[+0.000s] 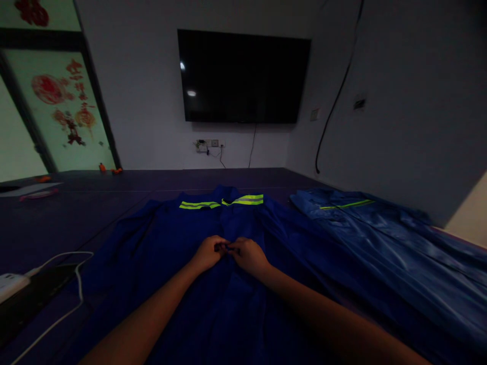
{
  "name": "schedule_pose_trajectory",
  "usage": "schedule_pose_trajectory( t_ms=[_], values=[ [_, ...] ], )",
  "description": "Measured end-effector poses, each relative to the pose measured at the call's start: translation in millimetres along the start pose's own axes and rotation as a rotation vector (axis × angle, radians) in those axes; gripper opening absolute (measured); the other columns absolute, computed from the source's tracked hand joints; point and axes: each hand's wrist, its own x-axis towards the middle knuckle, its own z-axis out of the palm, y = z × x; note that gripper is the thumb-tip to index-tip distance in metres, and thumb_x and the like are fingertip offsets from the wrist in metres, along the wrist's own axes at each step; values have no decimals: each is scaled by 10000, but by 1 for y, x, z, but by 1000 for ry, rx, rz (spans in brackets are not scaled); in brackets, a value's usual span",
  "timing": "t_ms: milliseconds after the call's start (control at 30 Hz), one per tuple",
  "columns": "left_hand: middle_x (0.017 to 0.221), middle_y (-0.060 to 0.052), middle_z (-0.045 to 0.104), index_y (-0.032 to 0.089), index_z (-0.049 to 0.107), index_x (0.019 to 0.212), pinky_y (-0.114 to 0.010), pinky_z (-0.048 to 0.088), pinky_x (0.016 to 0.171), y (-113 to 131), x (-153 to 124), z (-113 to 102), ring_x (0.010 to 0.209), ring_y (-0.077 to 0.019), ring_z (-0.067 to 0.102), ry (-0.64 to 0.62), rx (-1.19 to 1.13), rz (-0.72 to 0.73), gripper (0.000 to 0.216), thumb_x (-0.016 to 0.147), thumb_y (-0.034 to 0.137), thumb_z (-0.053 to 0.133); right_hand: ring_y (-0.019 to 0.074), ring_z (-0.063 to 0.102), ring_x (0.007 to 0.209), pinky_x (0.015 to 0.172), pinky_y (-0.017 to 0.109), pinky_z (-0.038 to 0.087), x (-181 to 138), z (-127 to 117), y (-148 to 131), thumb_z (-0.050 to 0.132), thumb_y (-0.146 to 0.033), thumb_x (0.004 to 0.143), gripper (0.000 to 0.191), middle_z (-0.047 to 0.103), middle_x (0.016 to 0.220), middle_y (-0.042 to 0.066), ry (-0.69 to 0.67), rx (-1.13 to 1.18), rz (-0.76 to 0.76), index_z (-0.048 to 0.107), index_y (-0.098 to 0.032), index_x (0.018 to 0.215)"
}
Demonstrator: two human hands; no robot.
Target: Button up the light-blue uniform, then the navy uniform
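A dark blue work jacket with yellow-and-grey reflective strips across the chest lies spread on the floor, its collar pointing away from me. At the middle of its front, my left hand and my right hand meet with their fingertips almost touching. Both hands are closed in a pinch on the jacket's front edge. Whether a button or another fastener is between the fingers is too dark and small to make out.
To the right lies a lighter blue garment with a yellow strip. A white power strip with a white cable sits at the lower left. A television hangs on the wall ahead. Small orange objects lie near the door.
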Motion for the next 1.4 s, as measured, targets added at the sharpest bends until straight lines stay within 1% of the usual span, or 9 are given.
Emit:
schedule_pose_trajectory(
  t_ms=[100,300,533,700,1067,1267,1400],
  values=[
    [757,-43,623,132,665,916,-230,430,671,0,0,1,718,-134,557,14,19,1,267,687,130,527,143,581,793,701,223,406,0,1,0,520,-247,789,238,648,887,35,30,42,17,651,-234,988],
    [760,-43,614,142,670,893,-225,424,663,-1,0,1,721,-133,553,28,41,12,235,699,147,538,148,584,794,708,229,413,0,3,2,509,-252,797,209,651,886,42,53,57,27,668,-217,928],
    [753,-42,614,121,664,898,-227,432,651,-1,1,1,684,-124,549,20,-4,-12,254,659,131,577,151,580,812,693,226,405,-1,0,1,477,-247,809,223,656,874,32,21,44,2,672,-228,915],
    [741,-41,611,110,662,885,-225,431,640,1,1,1,669,-121,541,21,-21,-32,249,647,134,595,146,576,818,680,222,394,0,-1,1,460,-223,807,222,646,869,28,3,12,-10,675,-227,863],
    [721,-22,590,127,663,886,-219,423,645,3,0,0,669,-109,525,4,-33,-21,267,642,78,565,144,575,825,671,218,384,1,-4,0,446,-218,818,238,648,910,22,-26,-8,29,669,-226,903],
    [745,-27,597,140,665,889,-232,419,663,2,-1,0,696,-121,530,4,1,-1,259,650,103,571,144,577,834,685,220,386,2,-2,2,457,-224,815,222,652,897,19,-9,10,11,670,-227,880],
    [770,-38,599,141,665,891,-232,416,661,2,-2,0,712,-128,537,20,35,17,222,696,155,560,145,579,833,688,222,389,1,-1,3,463,-264,825,220,652,902,22,1,23,-21,665,-233,908]
  ],
)
